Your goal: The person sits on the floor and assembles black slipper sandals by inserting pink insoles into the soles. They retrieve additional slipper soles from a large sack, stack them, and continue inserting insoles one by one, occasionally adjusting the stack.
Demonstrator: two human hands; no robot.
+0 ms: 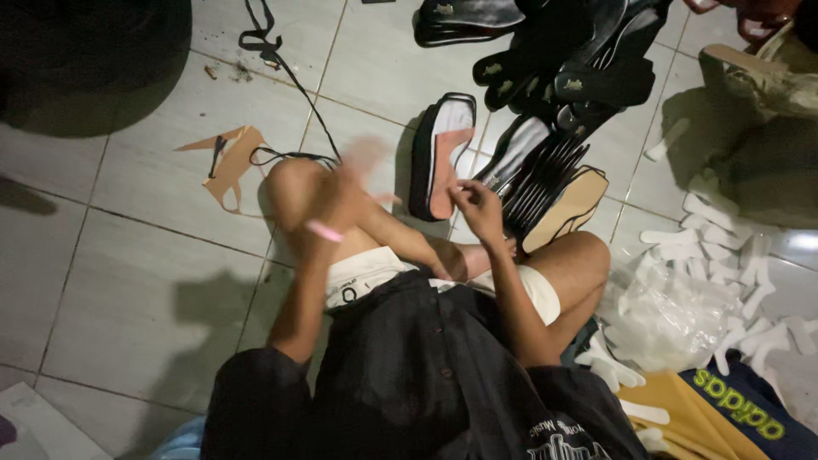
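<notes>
The black platform sandal sole with a pink insole (441,158) lies on the tiled floor (128,255) just beyond the knees, beside a stack of black soles (545,175). The right hand (477,209), fingers pinched narrow, touches its near edge. The blurred left hand (336,200) holds a thin pink stick (324,231). The sole looks light and stiff; best held by its thick sidewall.

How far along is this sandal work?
Done, it seems: a stack of black soles beside the knee. In hand: the right hand touches a platform sole with a pink insole; the blurred left hand holds something pink. Left: white strips lie loose.
</notes>
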